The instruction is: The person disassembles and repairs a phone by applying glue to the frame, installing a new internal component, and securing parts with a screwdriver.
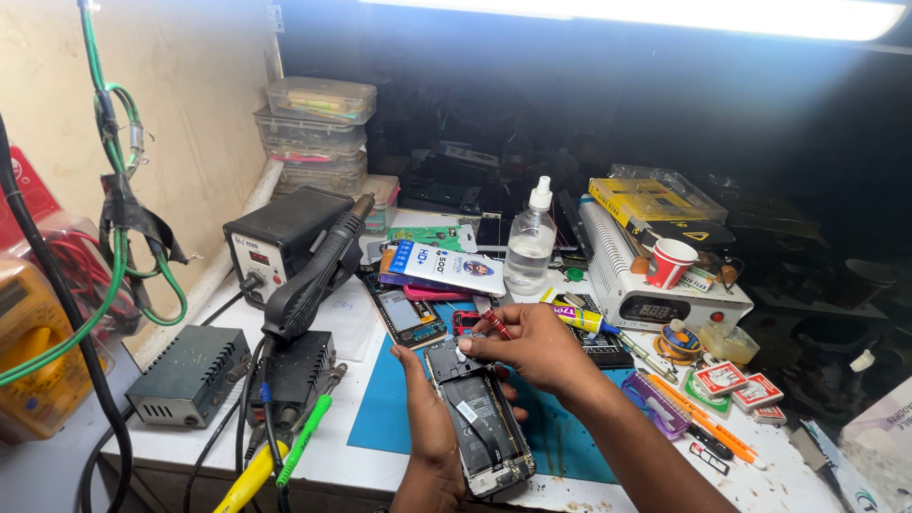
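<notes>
Near the bench's (380,456) front edge, left hand (429,432) cradled an opened phone (480,418) while right hand (537,347), pinching a red screwdriver (497,324), needed steady upright pressure.

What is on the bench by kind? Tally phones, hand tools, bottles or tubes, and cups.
Phones: 2, the opened phone in the hands, the other phone
Hand tools: 1, red screwdriver
Bottles or tubes: 2, clear bottle, glue tube
Cups: 1, red cup
Total: 6
</notes>
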